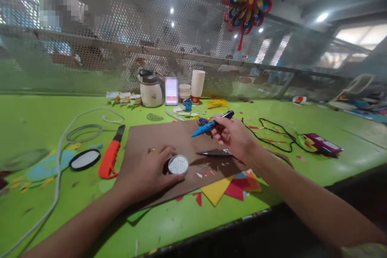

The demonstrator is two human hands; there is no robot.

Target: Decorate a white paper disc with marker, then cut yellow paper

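Your right hand (234,135) grips a blue glue gun (208,125), fingers closed round its body; it hangs above the brown board (157,137), long axis running left-right, nozzle pointing left and slightly down, black tail toward the tabletop's far right; its black cord (276,133) trails right to a purple block (322,144). Your left hand (148,171) rests on the board near its front edge, fingers curled round a small round disc (178,164), lying flat, white face up. Scissors (216,152) lie on the board beneath your right hand; an orange knife (110,157) lies just left of the board; coloured paper triangles (229,187) sit at its front right corner.
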